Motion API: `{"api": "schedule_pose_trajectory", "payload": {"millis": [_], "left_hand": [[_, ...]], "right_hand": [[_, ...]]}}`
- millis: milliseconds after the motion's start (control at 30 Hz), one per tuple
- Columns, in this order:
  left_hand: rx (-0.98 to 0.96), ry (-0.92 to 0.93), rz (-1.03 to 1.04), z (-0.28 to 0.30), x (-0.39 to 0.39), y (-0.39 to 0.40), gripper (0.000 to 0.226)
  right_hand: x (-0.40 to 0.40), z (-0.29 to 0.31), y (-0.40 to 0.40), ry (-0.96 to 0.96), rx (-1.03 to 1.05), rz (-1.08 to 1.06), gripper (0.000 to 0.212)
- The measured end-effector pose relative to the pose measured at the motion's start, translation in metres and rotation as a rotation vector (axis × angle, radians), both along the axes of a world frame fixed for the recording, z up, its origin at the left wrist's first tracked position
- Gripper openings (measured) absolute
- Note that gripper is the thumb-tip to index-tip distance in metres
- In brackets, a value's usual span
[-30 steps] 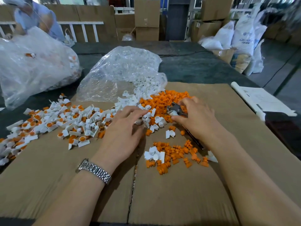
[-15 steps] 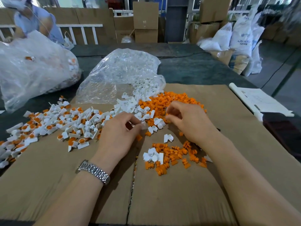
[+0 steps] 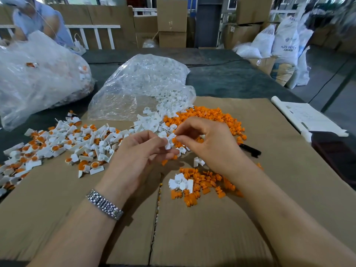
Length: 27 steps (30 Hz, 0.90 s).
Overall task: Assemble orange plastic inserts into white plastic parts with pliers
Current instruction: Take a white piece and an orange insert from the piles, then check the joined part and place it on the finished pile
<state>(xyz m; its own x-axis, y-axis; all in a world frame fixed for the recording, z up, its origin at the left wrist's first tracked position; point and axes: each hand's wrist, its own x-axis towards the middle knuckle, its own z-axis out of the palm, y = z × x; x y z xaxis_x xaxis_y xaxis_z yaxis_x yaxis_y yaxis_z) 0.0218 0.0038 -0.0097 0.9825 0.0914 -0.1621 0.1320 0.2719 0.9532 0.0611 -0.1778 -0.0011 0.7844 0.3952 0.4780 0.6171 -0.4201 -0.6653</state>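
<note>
The left hand [image 3: 138,157] and right hand [image 3: 208,143] meet above the cardboard sheet [image 3: 212,228], fingertips almost touching. The left hand's thumb and fingers are curled and pinch a white part [image 3: 168,142]; the right hand's thumb and forefinger are closed on an orange insert [image 3: 174,140] pressed against that part, though the insert is mostly hidden behind the fingertips and its seating cannot be told. The pliers [image 3: 250,150] show only as dark handles poking out from behind the right hand, lying on the cardboard; their head is hidden. Behind the hands sits a heap of loose orange inserts [image 3: 217,116], partly covered by the right hand, and white parts spill from the mouth of a clear bag [image 3: 140,87]. Nearer the person, a smaller cluster of inserts [image 3: 204,185] lies with a few white pieces. To the left spreads a scatter of finished pieces [image 3: 63,143], white with orange centres, running off the frame edge. A larger clear bag [image 3: 38,78] stands far left, its contents blurred by the plastic. A metal watch [image 3: 105,205] circles the left wrist. White papers [image 3: 308,118] lie at the right, their print unreadable. Another person [image 3: 36,20] is cut off at the top left corner.
</note>
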Motion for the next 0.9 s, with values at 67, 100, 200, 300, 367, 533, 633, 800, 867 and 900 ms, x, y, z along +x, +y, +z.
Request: {"api": "schedule_pose_trajectory", "payload": {"millis": [67, 100, 200, 300, 367, 533, 633, 800, 867, 900], "left_hand": [[0.051, -0.019, -0.024, 0.0, 0.0, 0.0, 0.015], [0.068, -0.032, -0.034, 0.001, -0.001, 0.0, 0.015], [0.083, -0.067, -0.036, 0.0, -0.001, 0.001, 0.018], [0.142, -0.135, -0.099, 0.0, -0.002, 0.002, 0.009], [0.205, -0.18, -0.158, 0.001, -0.005, 0.003, 0.021], [0.425, -0.267, -0.134, 0.003, -0.007, 0.0, 0.011], [0.396, -0.294, -0.119, 0.003, -0.008, -0.003, 0.028], [0.188, -0.191, -0.181, 0.006, -0.009, 0.0, 0.019], [0.371, -0.249, -0.107, 0.002, -0.009, -0.001, 0.014], [0.453, -0.28, -0.077, 0.002, -0.01, -0.003, 0.014]], "right_hand": [[-0.002, 0.001, 0.001, -0.076, -0.034, 0.003, 0.006], [-0.003, 0.002, 0.002, -0.1, -0.059, 0.006, 0.007], [-0.004, 0.003, 0.003, -0.113, -0.132, 0.011, 0.008], [-0.004, 0.004, 0.001, -0.124, -0.145, -0.026, 0.007], [-0.005, 0.005, 0.0, -0.111, -0.107, -0.07, 0.005], [-0.007, 0.005, 0.002, 0.041, -0.007, -0.073, 0.005], [-0.008, 0.005, 0.002, 0.115, 0.017, -0.055, 0.008], [-0.008, 0.007, 0.0, 0.134, 0.033, -0.018, 0.007], [-0.009, 0.007, 0.001, 0.144, 0.017, -0.036, 0.006], [-0.009, 0.007, 0.002, 0.166, 0.016, -0.052, 0.006]]}}
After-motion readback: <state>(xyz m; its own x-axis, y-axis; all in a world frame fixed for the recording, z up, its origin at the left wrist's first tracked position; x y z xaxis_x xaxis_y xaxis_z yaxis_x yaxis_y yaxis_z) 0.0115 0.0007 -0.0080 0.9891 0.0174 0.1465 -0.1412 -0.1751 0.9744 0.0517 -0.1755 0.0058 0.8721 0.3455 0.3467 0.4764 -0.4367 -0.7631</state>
